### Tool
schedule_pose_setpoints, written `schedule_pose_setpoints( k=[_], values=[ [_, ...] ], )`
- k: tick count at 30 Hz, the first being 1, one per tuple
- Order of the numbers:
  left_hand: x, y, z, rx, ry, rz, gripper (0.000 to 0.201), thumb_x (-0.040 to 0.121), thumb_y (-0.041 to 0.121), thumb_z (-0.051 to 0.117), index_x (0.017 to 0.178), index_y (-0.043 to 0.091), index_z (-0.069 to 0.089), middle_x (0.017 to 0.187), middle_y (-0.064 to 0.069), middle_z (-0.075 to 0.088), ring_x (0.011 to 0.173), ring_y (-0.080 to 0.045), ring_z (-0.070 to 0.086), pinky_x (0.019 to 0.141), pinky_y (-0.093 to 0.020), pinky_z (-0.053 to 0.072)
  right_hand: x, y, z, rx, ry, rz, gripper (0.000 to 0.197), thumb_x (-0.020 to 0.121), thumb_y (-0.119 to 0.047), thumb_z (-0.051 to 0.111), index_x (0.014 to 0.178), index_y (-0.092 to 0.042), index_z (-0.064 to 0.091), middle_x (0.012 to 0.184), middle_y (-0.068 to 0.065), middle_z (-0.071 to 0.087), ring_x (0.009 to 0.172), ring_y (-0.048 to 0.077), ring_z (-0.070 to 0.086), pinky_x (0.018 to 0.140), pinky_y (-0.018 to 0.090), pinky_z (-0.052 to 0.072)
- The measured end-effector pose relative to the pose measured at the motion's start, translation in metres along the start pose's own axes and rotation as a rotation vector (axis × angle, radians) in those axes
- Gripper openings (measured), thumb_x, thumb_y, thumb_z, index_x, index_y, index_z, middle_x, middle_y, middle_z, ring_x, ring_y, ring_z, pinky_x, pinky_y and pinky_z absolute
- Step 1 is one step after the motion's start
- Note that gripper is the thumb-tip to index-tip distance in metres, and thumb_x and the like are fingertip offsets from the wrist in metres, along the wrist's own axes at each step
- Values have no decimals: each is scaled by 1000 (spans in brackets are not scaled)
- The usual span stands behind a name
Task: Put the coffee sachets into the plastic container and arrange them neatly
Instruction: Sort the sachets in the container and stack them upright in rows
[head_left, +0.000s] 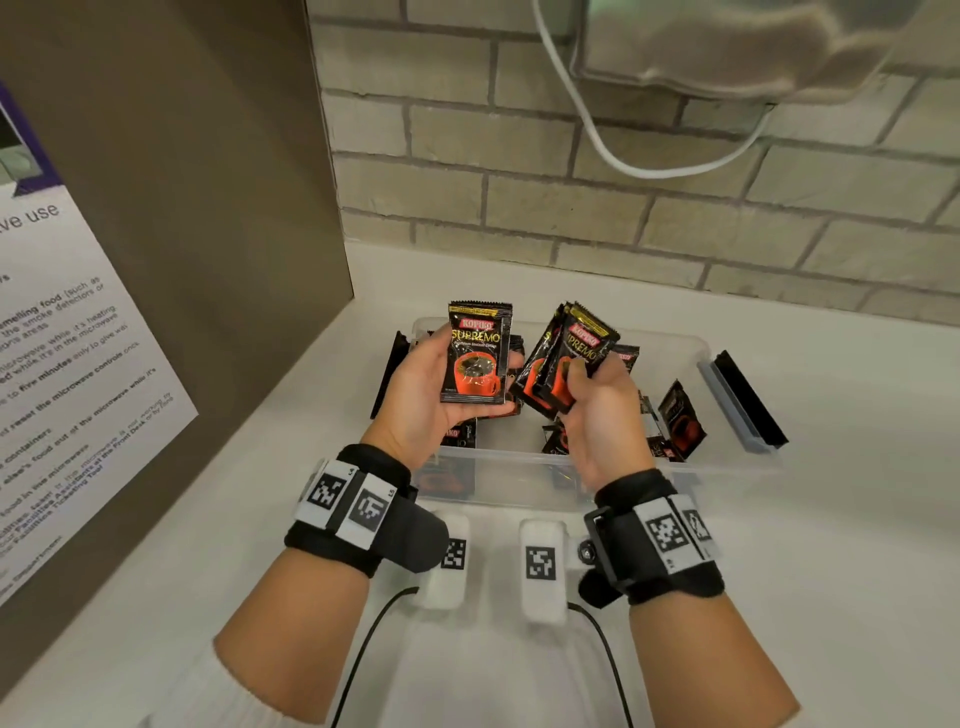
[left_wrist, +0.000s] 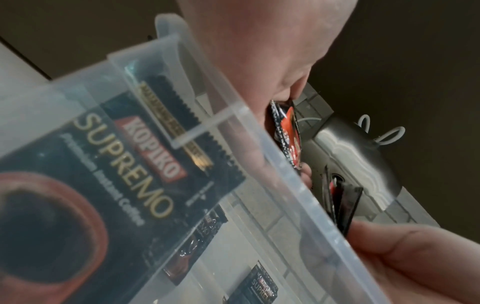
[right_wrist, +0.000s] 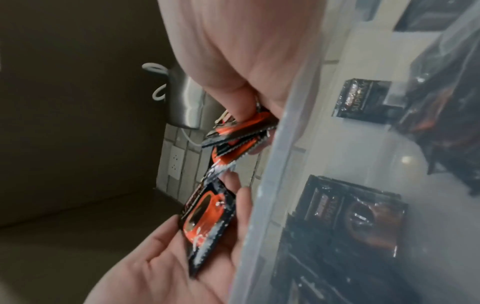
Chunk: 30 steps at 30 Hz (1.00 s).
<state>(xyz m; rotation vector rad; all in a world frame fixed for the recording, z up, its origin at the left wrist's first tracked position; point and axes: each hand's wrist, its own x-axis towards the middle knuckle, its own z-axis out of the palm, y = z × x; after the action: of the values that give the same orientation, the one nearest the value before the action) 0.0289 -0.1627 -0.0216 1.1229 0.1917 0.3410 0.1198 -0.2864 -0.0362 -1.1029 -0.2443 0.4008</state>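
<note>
**Meanwhile, both hands hold sachets above the container**

From the head view, the left hand (head_left: 431, 395) cradles one glossy black sachet (head_left: 477, 358) upright, fingers curled behind it, over the clear plastic container (head_left: 519, 480). The right hand (head_left: 597, 415) pinches a fanned bundle of sachets (head_left: 566, 358) above the same container, where loose sachets (head_left: 681, 421) lie jumbled.

At the left wrist, a crinkled foil sachet presses flat against the container's translucent wall (left_wrist: 259, 127).

At the right wrist, serrated sachet edges splay below the thumb (right_wrist: 241, 102); the slick, uneven bundle could slip and scatter.
</note>
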Motion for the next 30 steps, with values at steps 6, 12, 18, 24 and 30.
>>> schedule_pose_setpoints(
  k=[6, 12, 18, 24, 30],
  values=[
    [1, -4, 11, 128, -129, -7, 39, 100, 21, 35, 135, 3, 42, 124, -16, 55, 113, -25, 54, 99, -43, 44, -9, 4, 9, 56, -257, -11, 39, 89, 3, 42, 129, 0, 43, 123, 17, 56, 116, 28, 53, 103, 44, 40],
    [1, -1, 11, 260, -39, 59, 20, 92, 2, 49, 109, 5, 60, 98, -6, 66, 89, -15, 64, 81, -27, 56, -8, 4, 9, -182, -140, -94, 32, 94, 5, 38, 111, -18, 51, 103, 7, 63, 98, 22, 58, 93, 44, 47],
    [6, 11, 15, 72, -66, -79, 45, 99, 27, 40, 127, -6, 49, 117, -23, 57, 107, -28, 57, 87, -40, 55, -10, 5, 9, -442, -99, -354, 25, 92, 6, 41, 110, -11, 46, 95, -2, 55, 78, -11, 54, 74, 6, 45],
    [18, 32, 12, 200, -70, -169, 37, 98, 14, 42, 125, -9, 49, 121, -26, 59, 98, -26, 63, 83, -29, 55, -11, 17, 10, -702, -24, -638, 31, 84, -3, 43, 114, 0, 44, 108, 11, 45, 103, 23, 48, 91, 26, 41],
    [18, 53, 7, 496, -124, -169, 24, 90, 16, 57, 102, -4, 64, 92, -12, 70, 82, -17, 69, 73, -21, 58, -10, 23, 14, -885, 103, -888, 30, 74, 16, 51, 101, 3, 52, 95, 11, 46, 91, 18, 38, 73, 15, 25]
  ],
)
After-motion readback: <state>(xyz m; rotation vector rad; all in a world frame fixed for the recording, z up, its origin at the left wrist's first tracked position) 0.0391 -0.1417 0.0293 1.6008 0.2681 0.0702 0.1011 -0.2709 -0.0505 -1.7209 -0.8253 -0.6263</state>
